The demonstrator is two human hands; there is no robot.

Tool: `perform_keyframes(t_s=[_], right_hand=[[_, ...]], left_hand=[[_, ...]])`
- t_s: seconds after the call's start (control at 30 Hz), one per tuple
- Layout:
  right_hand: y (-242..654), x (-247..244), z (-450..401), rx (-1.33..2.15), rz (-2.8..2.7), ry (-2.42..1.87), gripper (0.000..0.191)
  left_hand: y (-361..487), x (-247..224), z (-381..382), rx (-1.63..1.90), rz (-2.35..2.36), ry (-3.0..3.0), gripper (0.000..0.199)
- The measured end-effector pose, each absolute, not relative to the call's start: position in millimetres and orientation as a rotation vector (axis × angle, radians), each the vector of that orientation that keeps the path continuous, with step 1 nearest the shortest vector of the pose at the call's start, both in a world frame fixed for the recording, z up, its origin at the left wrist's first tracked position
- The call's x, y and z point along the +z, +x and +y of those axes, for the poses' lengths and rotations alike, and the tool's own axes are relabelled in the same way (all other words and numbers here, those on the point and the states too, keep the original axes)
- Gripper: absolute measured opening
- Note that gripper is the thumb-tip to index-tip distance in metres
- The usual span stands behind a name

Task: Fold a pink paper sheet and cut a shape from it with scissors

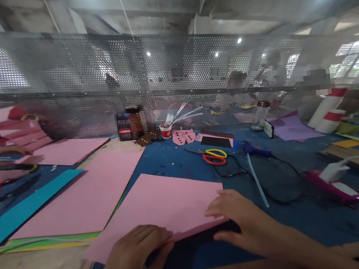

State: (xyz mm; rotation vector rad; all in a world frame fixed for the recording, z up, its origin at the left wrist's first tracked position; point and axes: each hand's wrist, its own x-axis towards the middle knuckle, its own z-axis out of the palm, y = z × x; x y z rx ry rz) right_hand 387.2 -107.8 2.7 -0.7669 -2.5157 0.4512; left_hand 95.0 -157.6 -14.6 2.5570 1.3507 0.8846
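Note:
A pink sheet of paper or foam [161,204] lies slanted before me, its near edge slightly raised. My left hand [140,252] pinches that near edge, thumb below and fingers on top. At the sheet's right corner, my right hand [238,217] rests its fingertips on the surface. Its thumb stands apart below the near edge, so this hand is open. Left of this piece lies a larger pink sheet [86,194] on green and yellow ones, with a teal strip [36,203] across its left side.
Scissors [215,156], a blue glue gun [257,149] with its cord, and a magenta power strip [337,187] lie on the blue table. A red-and-white cup [166,130] stands near the mesh partition [174,80]. Another person's hand [0,155] is at the left.

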Motion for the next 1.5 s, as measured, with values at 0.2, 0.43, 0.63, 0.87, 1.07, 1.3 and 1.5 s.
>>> perform_keyframes(t_s=[0.2, 0.43, 0.63, 0.87, 1.07, 1.3, 1.5], right_hand=[[398.4, -7.9, -83.8, 0.487, -2.489, -0.890, 0.010], [389.4, -1.9, -71.9, 0.419, -2.568, -0.942, 0.011], [388.4, -5.7, -65.0, 0.405, -2.527, -1.025, 0.026], [401.9, 7.1, -56.9, 0.456, -2.566, -0.990, 0.024], [410.1, 3.6, -48.3, 0.373, -2.600, -1.038, 0.015], [411.9, 4.2, -48.7, 0.500, -2.580, -1.074, 0.021], [410.9, 2.6, -46.8, 0.521, -2.534, -1.163, 0.026]], left_hand=[[91.7, -11.3, -155.3, 0.942, 1.507, 2.609, 0.027], [119.9, 35.8, -146.5, 0.511, 0.674, 3.563, 0.049], [137.9, 8.9, -118.1, 0.291, 0.879, 3.452, 0.062], [123.0, -20.6, -108.3, 0.222, 1.048, 3.318, 0.063], [118.8, -18.0, -109.9, 0.174, 1.087, 3.267, 0.077], [115.3, -13.9, -112.1, 0.075, 1.100, 3.240, 0.085], [114.0, -22.5, -107.3, 0.075, 1.188, 3.230, 0.088]])
